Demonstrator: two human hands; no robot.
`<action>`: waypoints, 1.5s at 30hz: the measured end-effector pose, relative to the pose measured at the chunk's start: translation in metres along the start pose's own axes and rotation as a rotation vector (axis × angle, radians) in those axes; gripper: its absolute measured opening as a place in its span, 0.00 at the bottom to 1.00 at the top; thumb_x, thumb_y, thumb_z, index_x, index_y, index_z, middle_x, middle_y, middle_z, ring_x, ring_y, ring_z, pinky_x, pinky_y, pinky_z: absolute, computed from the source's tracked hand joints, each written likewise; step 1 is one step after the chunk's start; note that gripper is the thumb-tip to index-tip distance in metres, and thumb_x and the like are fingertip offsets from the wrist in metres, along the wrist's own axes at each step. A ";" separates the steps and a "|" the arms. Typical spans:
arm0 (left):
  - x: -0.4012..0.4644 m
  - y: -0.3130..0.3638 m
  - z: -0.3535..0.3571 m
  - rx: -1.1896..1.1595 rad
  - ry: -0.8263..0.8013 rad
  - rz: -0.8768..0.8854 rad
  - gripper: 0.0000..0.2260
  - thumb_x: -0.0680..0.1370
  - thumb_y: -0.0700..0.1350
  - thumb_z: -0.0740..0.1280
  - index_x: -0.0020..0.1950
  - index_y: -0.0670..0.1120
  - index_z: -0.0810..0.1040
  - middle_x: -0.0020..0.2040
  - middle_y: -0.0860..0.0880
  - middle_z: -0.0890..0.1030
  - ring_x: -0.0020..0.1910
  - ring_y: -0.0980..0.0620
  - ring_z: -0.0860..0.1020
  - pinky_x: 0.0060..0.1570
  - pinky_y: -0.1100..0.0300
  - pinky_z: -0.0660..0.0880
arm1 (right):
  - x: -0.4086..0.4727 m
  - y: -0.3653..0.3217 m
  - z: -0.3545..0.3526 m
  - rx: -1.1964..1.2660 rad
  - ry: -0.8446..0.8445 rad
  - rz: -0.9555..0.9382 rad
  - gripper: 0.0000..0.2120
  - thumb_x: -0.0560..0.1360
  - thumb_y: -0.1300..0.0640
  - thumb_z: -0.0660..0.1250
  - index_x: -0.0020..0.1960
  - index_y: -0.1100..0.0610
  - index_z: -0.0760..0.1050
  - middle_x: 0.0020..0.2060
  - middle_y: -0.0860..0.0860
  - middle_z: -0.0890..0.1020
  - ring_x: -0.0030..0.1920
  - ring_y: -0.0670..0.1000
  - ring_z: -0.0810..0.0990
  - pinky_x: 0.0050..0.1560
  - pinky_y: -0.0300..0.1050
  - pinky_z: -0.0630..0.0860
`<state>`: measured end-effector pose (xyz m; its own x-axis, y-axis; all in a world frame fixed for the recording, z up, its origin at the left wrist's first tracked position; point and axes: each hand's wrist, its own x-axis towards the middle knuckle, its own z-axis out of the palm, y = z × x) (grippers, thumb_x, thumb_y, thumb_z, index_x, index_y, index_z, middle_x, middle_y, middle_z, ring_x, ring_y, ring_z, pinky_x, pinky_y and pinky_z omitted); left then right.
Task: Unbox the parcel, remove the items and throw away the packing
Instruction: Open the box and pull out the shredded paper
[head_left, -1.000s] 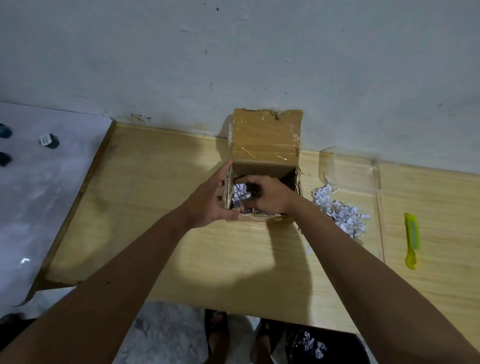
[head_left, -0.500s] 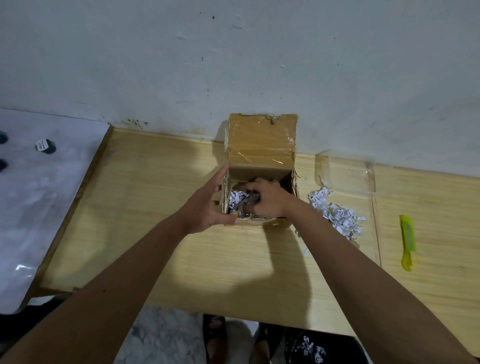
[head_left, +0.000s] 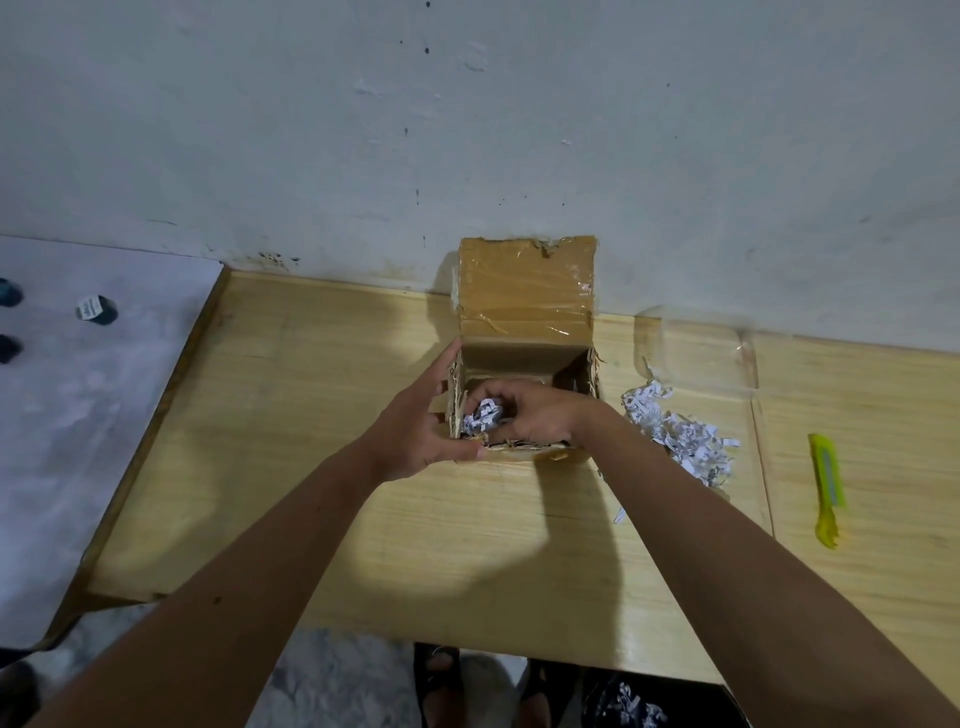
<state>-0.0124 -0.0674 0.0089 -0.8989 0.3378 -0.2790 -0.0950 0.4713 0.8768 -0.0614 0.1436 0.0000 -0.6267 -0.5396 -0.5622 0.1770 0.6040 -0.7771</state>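
At the bottom edge a mottled grey floor (head_left: 332, 675) shows, with sandalled feet (head_left: 441, 670) and a dark bag (head_left: 631, 701) holding some white shreds tucked under the table's near edge. Above them spreads a pale wooden table (head_left: 363, 545), its grain running sideways, with a seam down the right part. A white marbled sheet (head_left: 78, 415) lies beside the table on the left, carrying small dark items (head_left: 96, 310). Two bare forearms reach up over the wood. The left hand (head_left: 415, 431) is spread open, thumb along the near rim and fingers up the left wall of the box (head_left: 524, 291), steadying it. The right hand (head_left: 535, 415) is inside the box, fingers curled closed around a wad of shredded paper (head_left: 485, 414). The box stands at the far side of the table, its taped flap raised against the wall. Right of it lies a heap of shreds (head_left: 680, 436), with a clear plastic sheet (head_left: 696, 343) behind that and a yellow cutter (head_left: 826, 488) further right. Behind everything rises a scuffed, speckled white wall (head_left: 467, 130).
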 end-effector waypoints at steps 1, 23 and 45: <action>0.000 0.000 0.000 0.001 -0.002 0.002 0.58 0.67 0.43 0.84 0.84 0.61 0.47 0.84 0.54 0.55 0.80 0.45 0.61 0.66 0.53 0.73 | 0.002 0.001 0.001 -0.011 -0.006 0.003 0.19 0.74 0.63 0.76 0.60 0.48 0.79 0.57 0.53 0.83 0.58 0.56 0.83 0.66 0.57 0.78; -0.003 -0.006 0.003 0.014 0.079 0.105 0.55 0.65 0.35 0.84 0.83 0.54 0.55 0.64 0.83 0.69 0.63 0.78 0.71 0.50 0.74 0.78 | -0.040 -0.014 -0.021 0.236 0.269 -0.068 0.13 0.73 0.59 0.78 0.55 0.62 0.81 0.52 0.60 0.87 0.47 0.53 0.84 0.54 0.57 0.82; 0.000 0.006 0.014 0.242 0.204 0.032 0.55 0.63 0.54 0.80 0.83 0.62 0.51 0.82 0.48 0.63 0.79 0.44 0.64 0.76 0.44 0.65 | -0.194 0.105 -0.052 0.097 0.661 0.015 0.12 0.72 0.54 0.79 0.54 0.50 0.83 0.52 0.45 0.85 0.42 0.49 0.84 0.50 0.50 0.81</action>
<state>-0.0068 -0.0535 0.0088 -0.9693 0.1970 -0.1472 0.0172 0.6515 0.7585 0.0395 0.3421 0.0416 -0.9514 -0.0393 -0.3053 0.2378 0.5363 -0.8098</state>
